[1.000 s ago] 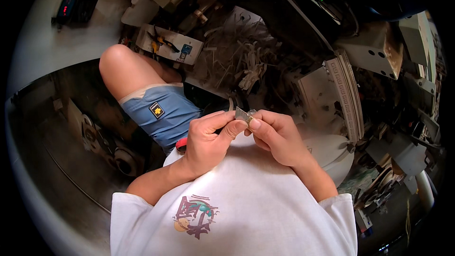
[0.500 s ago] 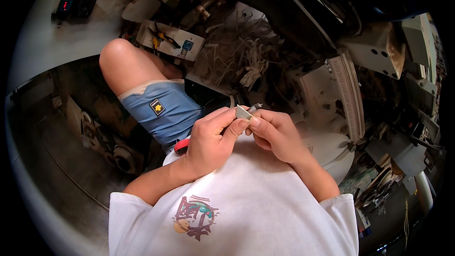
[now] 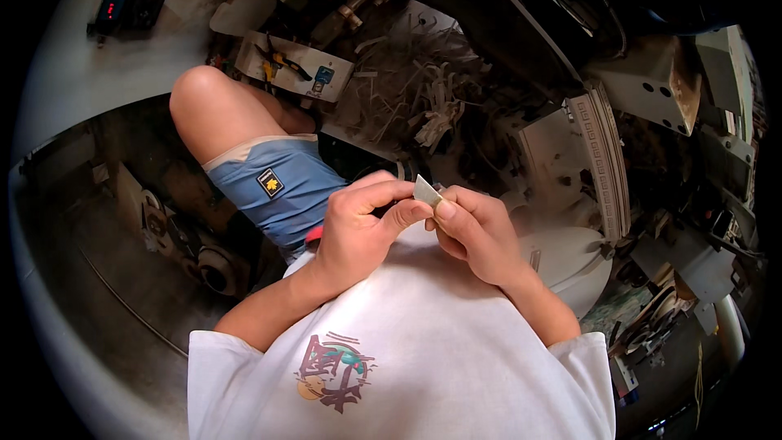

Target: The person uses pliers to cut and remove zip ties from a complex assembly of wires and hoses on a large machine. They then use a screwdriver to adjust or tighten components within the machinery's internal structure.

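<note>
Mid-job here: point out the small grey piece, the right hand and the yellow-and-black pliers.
Small grey piece (image 3: 426,191), head view: middle of its exposed flat face.
Right hand (image 3: 481,236), head view: back of the hand.
Yellow-and-black pliers (image 3: 282,60), head view: on the handles.

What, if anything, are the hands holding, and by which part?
A small flat grey piece, pinched at its lower right end by the right hand; whether the left hand also holds it cannot be told.

Black device (image 3: 145,2) (red display (image 3: 111,10)), tangled pale strips (image 3: 438,121)
</note>
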Motion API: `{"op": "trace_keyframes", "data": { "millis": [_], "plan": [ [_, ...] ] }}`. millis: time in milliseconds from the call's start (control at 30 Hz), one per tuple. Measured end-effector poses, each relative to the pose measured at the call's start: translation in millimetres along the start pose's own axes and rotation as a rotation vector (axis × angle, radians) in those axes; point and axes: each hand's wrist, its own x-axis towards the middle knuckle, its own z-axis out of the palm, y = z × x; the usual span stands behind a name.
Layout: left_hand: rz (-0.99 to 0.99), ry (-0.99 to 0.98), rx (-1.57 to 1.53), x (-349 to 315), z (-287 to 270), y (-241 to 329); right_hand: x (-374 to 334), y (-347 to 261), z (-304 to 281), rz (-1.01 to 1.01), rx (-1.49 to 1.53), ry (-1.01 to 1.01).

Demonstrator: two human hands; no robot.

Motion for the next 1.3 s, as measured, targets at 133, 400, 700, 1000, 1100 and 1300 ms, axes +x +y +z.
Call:
{"op": "trace_keyframes", "data": {
  "millis": [133, 400, 700, 1000, 1100, 1300],
  "plan": [
    [0.107, -0.191, -0.015, 13, -16, -10, 13, 2, -15, 0.032, -0.121, -0.056],
    [0.194, -0.222, 0.01, 14, -12, -28, 16, 6, -23, -0.022, -0.208, -0.069],
    [0.006, -0.052, 0.239, 9, 1, -1, 9, -7, -18, -0.061, -0.201, 0.023],
    [0.231, -0.042, 0.188, 10, -1, -13, 13, -3, -13, 0.117, -0.071, -0.008],
    [0.21, -0.042, 0.24, 10, -1, -12, 7, -9, -10, 0.112, -0.101, 0.047],
    [0.178, 0.104, 0.227, 12, 4, -15, 9, -25, -40, -0.045, 0.08, 0.324]
  ]
}}
